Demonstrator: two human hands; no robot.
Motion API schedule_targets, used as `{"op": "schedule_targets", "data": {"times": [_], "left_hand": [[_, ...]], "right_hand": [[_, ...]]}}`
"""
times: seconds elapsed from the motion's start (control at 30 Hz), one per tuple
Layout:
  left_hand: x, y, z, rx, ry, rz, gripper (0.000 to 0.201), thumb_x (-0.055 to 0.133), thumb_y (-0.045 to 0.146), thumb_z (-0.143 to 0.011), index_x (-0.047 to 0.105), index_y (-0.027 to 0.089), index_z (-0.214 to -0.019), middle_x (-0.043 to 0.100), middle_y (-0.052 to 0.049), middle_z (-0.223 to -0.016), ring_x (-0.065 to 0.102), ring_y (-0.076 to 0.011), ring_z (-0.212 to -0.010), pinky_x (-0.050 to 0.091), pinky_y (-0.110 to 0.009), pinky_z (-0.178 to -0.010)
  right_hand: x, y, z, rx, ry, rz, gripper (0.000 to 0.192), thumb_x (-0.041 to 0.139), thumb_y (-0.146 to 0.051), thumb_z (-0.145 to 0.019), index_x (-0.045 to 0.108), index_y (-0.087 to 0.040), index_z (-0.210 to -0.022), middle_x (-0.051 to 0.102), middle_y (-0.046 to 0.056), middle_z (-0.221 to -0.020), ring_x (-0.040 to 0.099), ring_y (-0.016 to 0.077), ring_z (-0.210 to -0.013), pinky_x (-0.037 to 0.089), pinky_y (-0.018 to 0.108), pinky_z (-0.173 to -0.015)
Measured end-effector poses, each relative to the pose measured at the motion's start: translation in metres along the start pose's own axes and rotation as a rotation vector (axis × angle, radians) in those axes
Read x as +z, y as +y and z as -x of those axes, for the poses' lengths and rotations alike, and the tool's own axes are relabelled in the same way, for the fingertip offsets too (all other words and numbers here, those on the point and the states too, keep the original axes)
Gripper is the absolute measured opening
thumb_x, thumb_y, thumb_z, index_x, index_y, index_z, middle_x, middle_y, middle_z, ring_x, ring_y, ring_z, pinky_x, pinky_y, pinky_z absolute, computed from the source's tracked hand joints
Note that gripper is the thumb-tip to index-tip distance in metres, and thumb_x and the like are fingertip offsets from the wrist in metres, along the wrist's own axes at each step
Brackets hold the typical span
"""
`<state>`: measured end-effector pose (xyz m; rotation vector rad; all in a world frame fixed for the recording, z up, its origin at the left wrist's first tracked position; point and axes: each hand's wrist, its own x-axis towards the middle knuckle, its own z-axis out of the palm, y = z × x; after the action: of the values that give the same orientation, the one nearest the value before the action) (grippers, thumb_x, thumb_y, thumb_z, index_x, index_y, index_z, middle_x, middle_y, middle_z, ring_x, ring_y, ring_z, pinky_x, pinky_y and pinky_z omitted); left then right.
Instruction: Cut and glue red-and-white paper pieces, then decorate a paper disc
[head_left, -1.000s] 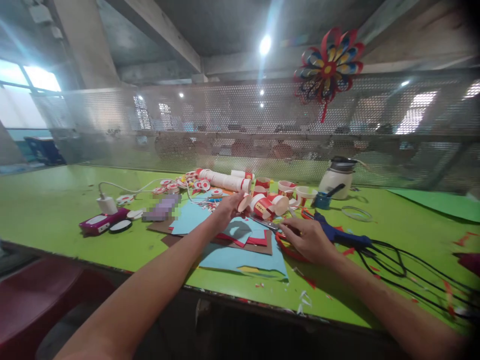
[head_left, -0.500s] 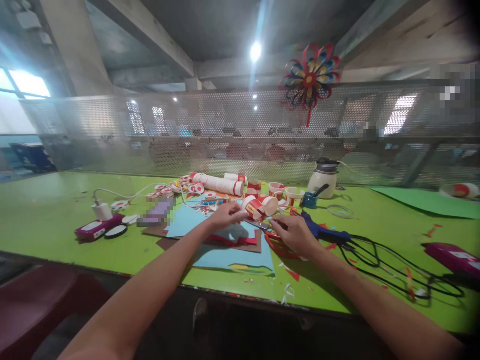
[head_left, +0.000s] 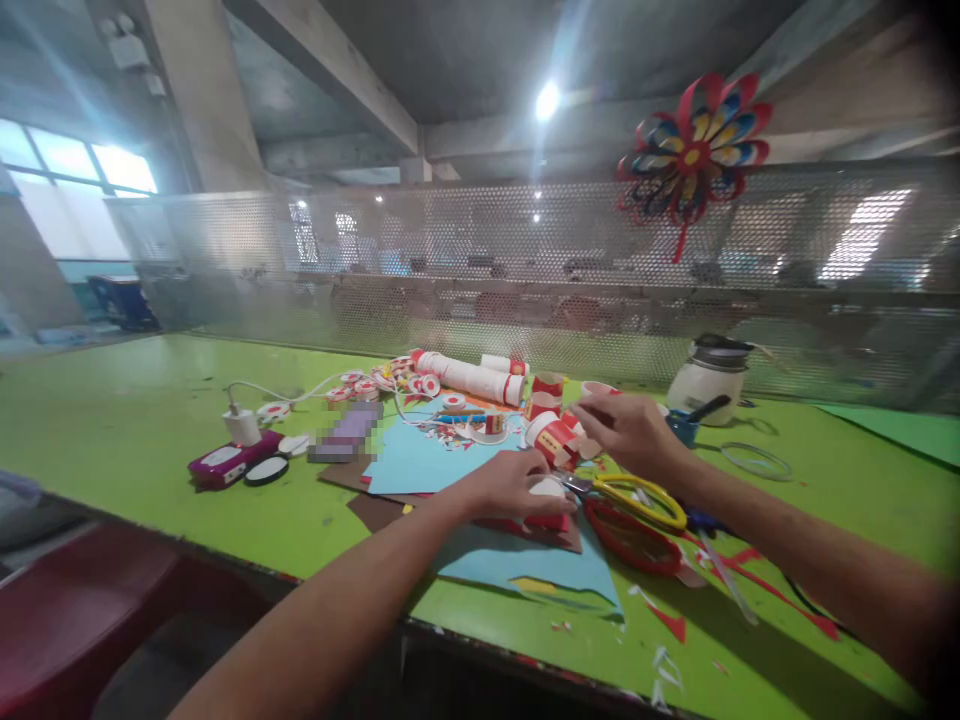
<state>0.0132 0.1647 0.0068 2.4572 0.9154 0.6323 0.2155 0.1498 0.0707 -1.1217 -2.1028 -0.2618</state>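
My left hand (head_left: 514, 485) is closed around a short red-and-white paper cup piece (head_left: 547, 488), its white round face up, above the paper stack. Over the cut paper cups (head_left: 551, 438) hovers my right hand (head_left: 634, 435), fingers apart, close to the nearest rims; whether they touch is unclear. Between and below my hands lie yellow-handled scissors (head_left: 637, 500) and a red-orange-handled pair (head_left: 630, 540). Light blue paper (head_left: 420, 465) rests under and around them, with red and brown sheets beneath.
White stacked cups (head_left: 469, 378) lie at the back. On the left are a purple device (head_left: 232, 460) with a charger and a phone-like item (head_left: 345, 432). A white jar (head_left: 709, 385) and blue pot (head_left: 682, 428) stand right. A paper flower (head_left: 694, 155) hangs on the mesh partition (head_left: 450, 230).
The view has turned left. My left hand has come nearer and now holds the cup piece. My right hand has left the scissors and moved forward to the cups. Yellow scissor handles now show.
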Motion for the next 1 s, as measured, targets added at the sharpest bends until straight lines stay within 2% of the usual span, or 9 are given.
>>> {"op": "schedule_targets", "data": {"times": [0.1, 0.23, 0.33, 0.4, 0.5, 0.6, 0.73, 0.87, 1.0], "left_hand": [[-0.001, 0.003, 0.0, 0.034, 0.002, -0.012, 0.058, 0.055, 0.071, -0.067, 0.06, 0.017, -0.086, 0.063, -0.005, -0.079, 0.056, -0.0198, -0.069, 0.036, -0.028, -0.056], [-0.001, 0.005, 0.0, 0.064, -0.004, -0.033, 0.054, 0.056, 0.071, -0.067, 0.059, 0.019, -0.081, 0.064, -0.007, -0.076, 0.056, -0.0204, -0.065, 0.035, -0.028, -0.053], [-0.001, 0.007, 0.0, 0.094, -0.005, -0.072, 0.052, 0.055, 0.07, -0.068, 0.057, 0.019, -0.078, 0.062, -0.007, -0.073, 0.053, -0.0194, -0.061, 0.032, -0.028, -0.051], [-0.001, 0.008, 0.0, 0.115, -0.009, -0.085, 0.051, 0.054, 0.07, -0.07, 0.056, 0.019, -0.077, 0.062, -0.007, -0.073, 0.052, -0.0193, -0.061, 0.032, -0.029, -0.051], [-0.001, 0.007, -0.001, 0.109, 0.001, -0.089, 0.051, 0.053, 0.069, -0.071, 0.056, 0.019, -0.077, 0.061, -0.006, -0.074, 0.051, -0.019, -0.063, 0.032, -0.028, -0.052], [-0.001, 0.002, -0.004, 0.084, 0.051, -0.116, 0.048, 0.053, 0.065, -0.073, 0.057, 0.018, -0.075, 0.058, -0.005, -0.07, 0.049, -0.0176, -0.062, 0.03, -0.028, -0.053], [-0.004, -0.007, -0.009, 0.06, 0.157, -0.207, 0.043, 0.054, 0.059, -0.077, 0.058, 0.016, -0.069, 0.058, -0.006, -0.069, 0.051, -0.0177, -0.065, 0.033, -0.028, -0.057], [-0.012, -0.01, -0.01, -0.101, 0.035, -0.317, 0.045, 0.05, 0.058, -0.078, 0.061, 0.015, -0.077, 0.063, -0.007, -0.076, 0.055, -0.0189, -0.068, 0.035, -0.028, -0.058], [-0.015, -0.015, -0.013, -0.118, -0.019, -0.489, 0.042, 0.049, 0.053, -0.08, 0.063, 0.014, -0.088, 0.066, -0.011, -0.094, 0.059, -0.0225, -0.083, 0.039, -0.029, -0.066]], "right_hand": [[0.016, -0.003, -0.046, -0.09, 0.007, 0.117, 0.028, 0.049, -0.028, -0.088, 0.07, -0.015, -0.075, 0.063, 0.004, -0.058, 0.05, 0.0129, -0.051, 0.034, 0.025, -0.052], [0.044, -0.008, -0.094, -0.111, -0.087, 0.193, 0.027, 0.05, -0.024, -0.086, 0.071, -0.014, -0.071, 0.064, 0.004, -0.057, 0.05, 0.0119, -0.05, 0.033, 0.024, -0.053], [0.055, -0.005, -0.113, -0.072, -0.084, 0.208, 0.024, 0.052, -0.023, -0.084, 0.073, -0.015, -0.076, 0.068, 0.005, -0.063, 0.053, 0.0125, -0.054, 0.034, 0.024, -0.055], [0.054, 0.003, -0.114, -0.008, -0.062, 0.226, 0.022, 0.054, -0.023, -0.083, 0.074, -0.014, -0.079, 0.069, 0.006, -0.065, 0.056, 0.0138, -0.056, 0.034, 0.024, -0.055], [0.043, 0.018, -0.097, 0.095, -0.038, 0.26, 0.022, 0.054, -0.021, -0.081, 0.075, -0.013, -0.076, 0.07, 0.007, -0.067, 0.058, 0.0161, -0.059, 0.034, 0.026, -0.055], [0.025, 0.026, -0.059, 0.185, 0.007, 0.24, 0.021, 0.056, -0.021, -0.08, 0.075, -0.013, -0.074, 0.071, 0.007, -0.068, 0.059, 0.0177, -0.061, 0.037, 0.027, -0.056], [0.005, 0.012, 0.005, 0.171, 0.021, 0.087, 0.023, 0.056, -0.027, -0.083, 0.074, -0.015, -0.076, 0.072, 0.006, -0.071, 0.059, 0.0166, -0.06, 0.041, 0.028, -0.057], [-0.001, -0.011, 0.054, 0.052, -0.096, -0.059, 0.022, 0.053, -0.028, -0.087, 0.071, -0.015, -0.083, 0.072, 0.006, -0.075, 0.061, 0.0158, -0.064, 0.045, 0.027, -0.061], [-0.002, -0.01, 0.085, 0.025, -0.118, -0.069, 0.022, 0.053, -0.028, -0.088, 0.07, -0.015, -0.084, 0.072, 0.007, -0.076, 0.062, 0.0162, -0.064, 0.045, 0.027, -0.062]]}}
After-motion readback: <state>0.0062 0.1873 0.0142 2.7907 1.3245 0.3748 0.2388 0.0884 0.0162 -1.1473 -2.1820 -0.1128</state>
